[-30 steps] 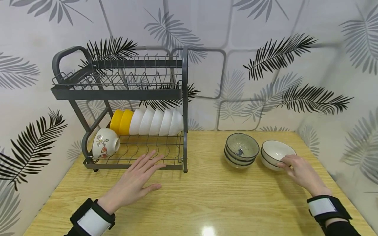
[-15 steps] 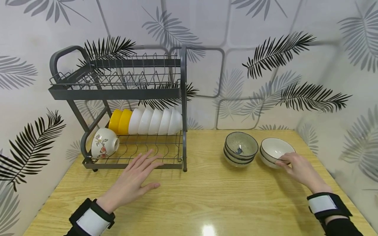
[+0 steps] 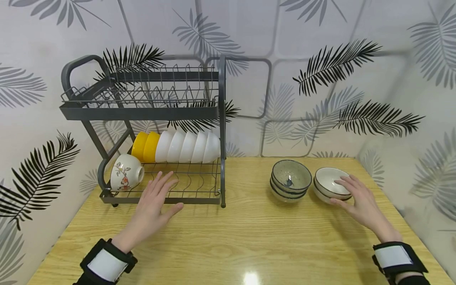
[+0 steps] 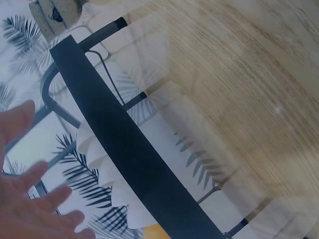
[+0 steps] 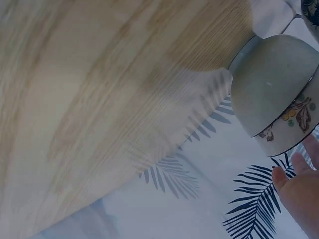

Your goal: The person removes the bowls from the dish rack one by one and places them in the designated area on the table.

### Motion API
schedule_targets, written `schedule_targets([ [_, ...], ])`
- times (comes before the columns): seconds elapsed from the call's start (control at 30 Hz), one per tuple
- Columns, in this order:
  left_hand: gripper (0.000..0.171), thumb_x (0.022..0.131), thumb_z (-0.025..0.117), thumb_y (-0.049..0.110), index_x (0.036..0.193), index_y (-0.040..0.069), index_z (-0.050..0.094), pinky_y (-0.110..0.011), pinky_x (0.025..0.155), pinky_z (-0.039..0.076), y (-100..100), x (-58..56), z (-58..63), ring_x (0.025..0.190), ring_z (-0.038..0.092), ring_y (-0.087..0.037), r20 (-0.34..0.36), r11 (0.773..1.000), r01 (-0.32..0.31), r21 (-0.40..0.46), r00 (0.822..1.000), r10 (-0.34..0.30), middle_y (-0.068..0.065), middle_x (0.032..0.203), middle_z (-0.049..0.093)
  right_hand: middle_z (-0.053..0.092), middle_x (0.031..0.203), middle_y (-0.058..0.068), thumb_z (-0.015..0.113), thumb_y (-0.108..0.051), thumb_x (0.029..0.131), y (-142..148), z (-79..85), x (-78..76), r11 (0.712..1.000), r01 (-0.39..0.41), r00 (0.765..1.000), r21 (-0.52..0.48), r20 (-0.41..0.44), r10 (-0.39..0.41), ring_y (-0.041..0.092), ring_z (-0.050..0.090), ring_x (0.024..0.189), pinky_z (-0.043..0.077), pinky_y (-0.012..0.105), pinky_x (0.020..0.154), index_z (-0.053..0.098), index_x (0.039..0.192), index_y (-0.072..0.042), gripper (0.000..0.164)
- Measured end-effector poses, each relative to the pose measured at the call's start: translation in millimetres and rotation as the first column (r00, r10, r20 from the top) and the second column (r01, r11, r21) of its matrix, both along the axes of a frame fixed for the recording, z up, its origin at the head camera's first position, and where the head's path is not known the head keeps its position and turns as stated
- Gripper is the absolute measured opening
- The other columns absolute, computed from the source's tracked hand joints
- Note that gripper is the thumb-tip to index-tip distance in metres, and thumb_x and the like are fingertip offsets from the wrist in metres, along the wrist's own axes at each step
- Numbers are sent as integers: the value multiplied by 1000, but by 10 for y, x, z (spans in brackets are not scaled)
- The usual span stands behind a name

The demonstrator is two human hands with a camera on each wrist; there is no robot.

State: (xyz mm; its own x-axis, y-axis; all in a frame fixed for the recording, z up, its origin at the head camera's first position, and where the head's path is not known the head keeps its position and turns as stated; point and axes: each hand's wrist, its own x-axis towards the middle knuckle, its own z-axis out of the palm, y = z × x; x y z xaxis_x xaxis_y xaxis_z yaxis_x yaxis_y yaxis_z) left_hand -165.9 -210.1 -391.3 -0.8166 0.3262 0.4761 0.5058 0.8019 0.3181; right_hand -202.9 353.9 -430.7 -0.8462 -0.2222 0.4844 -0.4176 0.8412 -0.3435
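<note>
White bowls (image 3: 327, 182) stacked, floral print (image 5: 299, 117) outside; right hand (image 3: 360, 204) beside, fingers apart; left hand (image 3: 149, 209) spread near rack (image 3: 142, 114).

wrist views: hands (image 4: 20, 209) (image 5: 301, 196) cut off | head: lower white bowl (image 3: 323, 196) mostly hidden

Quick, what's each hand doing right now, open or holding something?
Left hand: open, holding nothing, near the dish rack.
Right hand: open, at the two stacked bowls; can't tell if it touches them.
</note>
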Motion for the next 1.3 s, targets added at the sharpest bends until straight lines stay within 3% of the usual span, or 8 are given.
schedule_targets([
  [0.17,64,90,76,18,144,1,45,-75,117,19,-67,-52,9,149,22,-51,-15,991,-57,117,998,60,-26,159,34,38,149,41,80,-22,85,-33,10,57,995,-4,999,-98,38,8,60,19,146,15,85,106,54,135,4,62],
  [0.33,64,89,76,13,144,-1,45,-79,112,20,-136,-87,40,148,20,-56,-23,969,-109,223,993,117,-30,157,33,27,155,41,77,-18,88,-91,46,105,983,-15,995,-183,97,33,57,7,151,4,83,111,49,139,6,64],
  [0.7,68,91,72,9,146,-8,36,-76,118,10,-411,-174,97,150,11,-56,-7,897,-193,397,977,213,-35,158,25,17,163,34,74,-18,92,-198,102,226,970,11,990,-243,141,24,53,-1,154,2,86,108,43,145,5,66],
  [0.8,71,89,73,7,146,-9,34,-77,113,22,-485,-205,99,148,18,-56,-26,879,-212,428,969,247,-35,157,25,14,165,31,71,-20,94,-203,114,252,963,30,985,-266,174,17,50,-4,155,1,87,106,41,148,4,66],
  [0.97,74,89,72,6,149,-7,29,-71,93,42,-600,-251,103,137,33,-51,11,830,-279,482,950,313,-32,155,27,11,166,28,69,-23,96,-192,136,284,949,67,977,-308,215,1,48,-5,155,2,86,107,38,151,1,68],
  [1.1,79,92,69,10,154,-4,21,-69,100,41,-691,-279,107,137,33,-48,127,777,-353,522,933,338,-31,156,25,12,166,29,69,-22,96,-179,139,296,936,83,976,-341,218,-8,48,-3,155,2,83,111,37,152,0,68],
  [1.3,87,99,62,26,160,6,4,-62,119,31,-835,-324,104,151,24,-43,321,666,-429,610,903,287,-24,165,17,9,168,25,65,-23,99,-155,142,328,907,117,968,-406,250,-13,44,-7,156,0,82,113,35,153,1,66],
])
